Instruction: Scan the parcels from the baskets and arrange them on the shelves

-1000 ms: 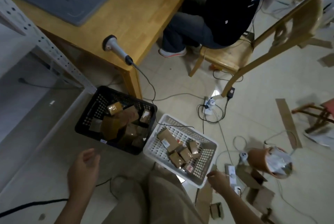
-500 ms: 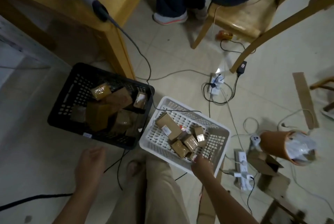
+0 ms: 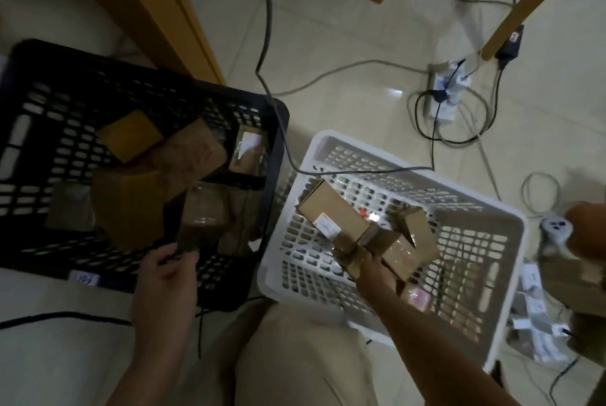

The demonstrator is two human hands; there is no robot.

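Nearest, a knee in beige trousers (image 3: 295,356) fills the bottom middle, with a forearm on each side of it. The left hand (image 3: 164,277) is at the near wall of the black basket (image 3: 164,76). Its fingers (image 3: 190,258) are curled at the near corner of a tape-wrapped parcel (image 3: 205,212); whether they grip the parcel or the basket wall, I cannot tell. A white sticker (image 3: 83,279) on that wall has handwriting too blurred to read.

The right hand (image 3: 373,271) reaches into the white basket (image 3: 262,277), its fingers wrapped round a small parcel (image 3: 351,256) of plain cardboard. Just beyond it lies a long box (image 3: 331,212) with a white printed label (image 3: 324,225), the print too small to read. A larger taped parcel (image 3: 413,241) leans beside the hand.

Further into the black basket are more parcels: a big brown one (image 3: 128,205), a yellow-taped one (image 3: 131,140), a kraft one (image 3: 196,153) and a small one with a glossy face (image 3: 249,149).

A dark cable (image 3: 360,172) drapes over the far rim of the white basket. Behind the baskets a wooden bench leg (image 3: 157,5) stands on the tiled floor (image 3: 328,28), and a power strip (image 3: 446,90) with plugs lies near two chair legs (image 3: 524,2).
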